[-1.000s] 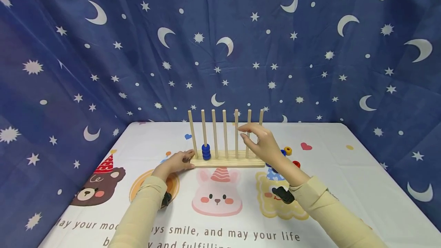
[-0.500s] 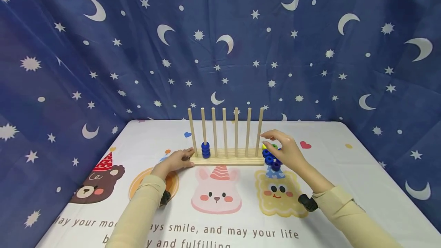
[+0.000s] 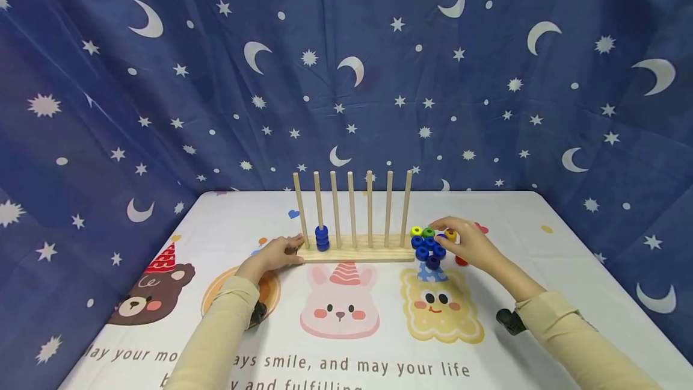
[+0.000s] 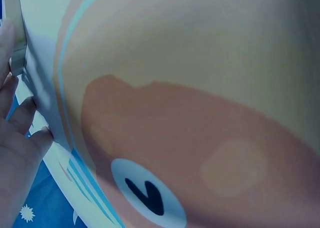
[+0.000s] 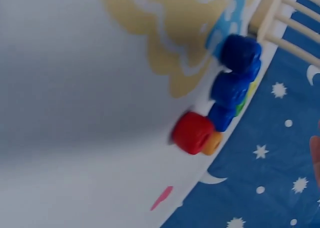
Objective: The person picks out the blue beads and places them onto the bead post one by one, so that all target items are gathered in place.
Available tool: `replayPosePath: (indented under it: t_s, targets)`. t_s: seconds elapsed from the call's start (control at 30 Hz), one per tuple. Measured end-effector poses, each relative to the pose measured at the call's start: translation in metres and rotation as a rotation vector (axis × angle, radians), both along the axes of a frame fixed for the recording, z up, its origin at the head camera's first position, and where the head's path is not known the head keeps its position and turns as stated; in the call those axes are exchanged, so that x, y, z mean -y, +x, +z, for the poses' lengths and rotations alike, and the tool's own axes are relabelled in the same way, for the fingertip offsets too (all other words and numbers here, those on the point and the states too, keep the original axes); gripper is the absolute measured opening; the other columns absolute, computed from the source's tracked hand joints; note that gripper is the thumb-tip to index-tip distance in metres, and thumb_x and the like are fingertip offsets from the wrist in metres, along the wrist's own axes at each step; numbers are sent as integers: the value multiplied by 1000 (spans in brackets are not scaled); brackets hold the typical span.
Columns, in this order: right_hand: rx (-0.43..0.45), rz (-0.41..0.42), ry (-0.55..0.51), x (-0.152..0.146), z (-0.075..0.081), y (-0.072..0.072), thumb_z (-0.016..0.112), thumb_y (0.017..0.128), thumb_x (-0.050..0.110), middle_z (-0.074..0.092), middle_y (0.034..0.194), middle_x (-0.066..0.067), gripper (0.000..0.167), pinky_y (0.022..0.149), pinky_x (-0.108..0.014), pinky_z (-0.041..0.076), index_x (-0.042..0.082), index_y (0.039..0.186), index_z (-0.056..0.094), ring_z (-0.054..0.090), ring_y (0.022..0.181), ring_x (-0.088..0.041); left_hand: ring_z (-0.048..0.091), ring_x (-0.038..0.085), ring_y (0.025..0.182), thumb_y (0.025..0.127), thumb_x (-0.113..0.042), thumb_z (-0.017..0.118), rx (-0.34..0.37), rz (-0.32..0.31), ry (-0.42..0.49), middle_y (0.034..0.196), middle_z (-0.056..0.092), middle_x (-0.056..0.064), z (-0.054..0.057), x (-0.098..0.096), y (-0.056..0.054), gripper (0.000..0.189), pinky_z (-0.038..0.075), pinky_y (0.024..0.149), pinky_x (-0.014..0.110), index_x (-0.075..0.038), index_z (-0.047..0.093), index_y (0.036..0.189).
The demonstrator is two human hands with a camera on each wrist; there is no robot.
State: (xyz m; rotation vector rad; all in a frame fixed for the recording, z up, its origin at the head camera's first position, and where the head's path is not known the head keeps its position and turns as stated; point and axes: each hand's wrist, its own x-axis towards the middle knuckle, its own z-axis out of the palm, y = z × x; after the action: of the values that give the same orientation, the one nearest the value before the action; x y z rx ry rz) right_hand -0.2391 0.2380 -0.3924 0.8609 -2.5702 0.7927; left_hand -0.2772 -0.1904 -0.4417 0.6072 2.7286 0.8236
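"What does the left hand [image 3: 276,254] have?"

"It pinches the left end of a pale wooden rack [image 3: 354,254] with seven upright round pegs [image 3: 352,209]."

"And the right hand [image 3: 470,244]?"

"Thumb and fingers stand apart, curved over some loose beads; whether they touch any, I can't tell."

"Where exactly are the beads?"

"Three blue ring-shaped beads [image 3: 322,238] sit stacked low on the second peg from the left. Just beside the rack's right end, on the white printed tablecloth [image 3: 509,215], blue loose beads [image 3: 422,252] bunch together, with a yellow bead [image 3: 416,232] and a green bead [image 3: 429,232] behind."
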Motion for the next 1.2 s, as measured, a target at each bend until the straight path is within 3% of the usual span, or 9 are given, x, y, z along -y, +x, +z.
replayPosePath:
  t_s: [0.17,0.27,0.57,0.83,1.2]
  targets:
    - [73,-29,49,-8,-6,-1,69,81,-1,69,102,-16,25,79,-48,54,-2,106,65,63,87,-29,29,46,136,86,-17,68,2,1,6,145,36,22,-2,0,-1,58,23,113,55,7,45,134]
    - [110,-36,89,-10,-9,-4,69,82,2,69,101,-18,25,77,-45,55,-4,106,65,62,84,-27,28,46,136,86,-17,67,12,6,16,146,35,22,-4,1,-1,57,22,114,55,7,45,134]
    - [223,-10,135,-14,-15,-15,67,84,3,68,102,-23,25,82,-50,54,-8,106,64,65,90,-36,28,47,135,86,-17,68,9,16,30,145,36,21,-4,3,0,58,21,114,55,6,46,134]
    - [290,-10,190,-22,-24,-28,69,82,4,69,94,-18,21,76,-44,56,-6,100,66,63,82,-27,29,47,134,85,-16,68,-21,-25,40,143,37,24,-3,3,-2,57,23,113,56,9,47,132]
    - [323,3,215,-27,-37,-35,68,80,1,68,90,-15,18,69,-34,57,-6,96,64,63,77,-20,28,46,136,86,-13,67,17,-10,56,144,36,24,-4,4,-5,56,22,114,54,8,46,133]
